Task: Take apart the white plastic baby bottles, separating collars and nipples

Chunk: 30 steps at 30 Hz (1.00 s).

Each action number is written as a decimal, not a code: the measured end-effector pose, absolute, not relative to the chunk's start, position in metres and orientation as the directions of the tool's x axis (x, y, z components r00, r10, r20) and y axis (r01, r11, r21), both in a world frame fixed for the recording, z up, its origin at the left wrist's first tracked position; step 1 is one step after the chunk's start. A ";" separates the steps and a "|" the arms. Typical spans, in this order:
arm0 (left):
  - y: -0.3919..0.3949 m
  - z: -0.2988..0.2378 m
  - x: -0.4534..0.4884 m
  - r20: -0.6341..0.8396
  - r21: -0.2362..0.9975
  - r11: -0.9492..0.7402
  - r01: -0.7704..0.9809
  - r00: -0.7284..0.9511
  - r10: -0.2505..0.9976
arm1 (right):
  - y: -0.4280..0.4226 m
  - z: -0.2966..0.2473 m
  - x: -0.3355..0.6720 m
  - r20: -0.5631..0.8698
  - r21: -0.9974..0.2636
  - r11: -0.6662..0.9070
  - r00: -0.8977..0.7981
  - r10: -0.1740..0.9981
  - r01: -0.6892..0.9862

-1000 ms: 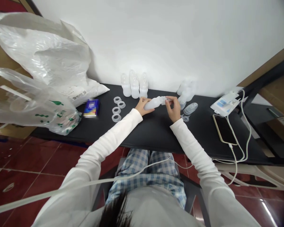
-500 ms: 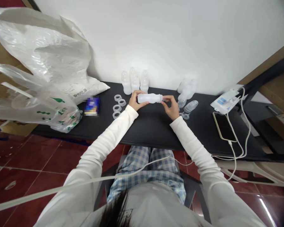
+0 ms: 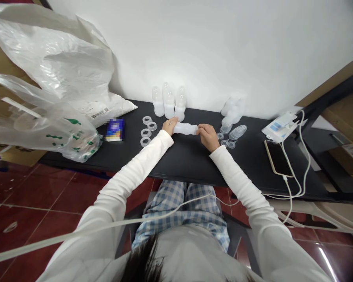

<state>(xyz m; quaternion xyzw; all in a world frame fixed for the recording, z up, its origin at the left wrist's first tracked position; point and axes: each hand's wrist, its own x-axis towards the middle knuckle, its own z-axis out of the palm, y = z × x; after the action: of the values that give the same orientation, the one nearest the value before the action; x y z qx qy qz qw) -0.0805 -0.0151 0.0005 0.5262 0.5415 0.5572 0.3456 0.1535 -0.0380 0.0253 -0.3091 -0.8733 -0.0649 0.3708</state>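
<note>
White bottle [image 3: 185,128], one: lying sideways between the two hands above the middle of the black table [image 3: 179,162], its neck pointing to the person's right; whether it is touching the tabletop, cannot tell. Left hand [image 3: 169,126], bare: grasping the bottle by its base end. Right hand [image 3: 207,135], bare: bending its fingers close together at the neck end, the fingertips being hidden; whether they are gripping anything, cannot tell. Domed bottles [image 3: 170,105], four: standing upright in a cluster near the white wall, just beyond the left hand. White rings [image 3: 146,136], four: lying flat to the left of that hand. Blue packet [image 3: 114,130], blurred: lying farther left, near a plastic bag [image 3: 79,145] bearing green print. Clear domed caps [image 3: 237,132] and small clear parts [image 3: 231,145]: lying just beyond the right hand. Phone [image 3: 279,157], one: lying farther right, a white cable [image 3: 292,196] running from its near end
</note>
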 end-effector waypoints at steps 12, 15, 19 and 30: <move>-0.024 0.012 -0.077 0.109 0.991 -0.086 0.105 -0.240 0.965 | -0.029 0.020 0.161 0.635 -0.427 0.755 -0.429 0.642 0.498; -0.028 0.015 -0.076 0.162 0.982 -0.140 0.127 -0.192 0.968 | -0.028 0.020 0.163 0.617 -0.465 0.728 -0.405 0.674 0.503; -0.032 0.018 -0.076 0.301 0.936 -0.268 0.227 -0.127 0.945 | -0.027 0.022 0.164 0.604 -0.443 0.704 -0.395 0.692 0.555; -0.040 0.023 -0.080 0.606 0.689 -0.551 0.470 0.044 0.794 | -0.029 0.026 0.165 0.556 -0.248 0.657 -0.451 0.698 0.712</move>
<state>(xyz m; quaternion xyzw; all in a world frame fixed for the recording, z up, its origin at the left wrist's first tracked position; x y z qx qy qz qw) -0.0796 -0.0404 0.0230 0.7058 0.4480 0.5268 0.1538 0.1646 -0.0290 0.0265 -0.4138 -0.8518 -0.0107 0.3212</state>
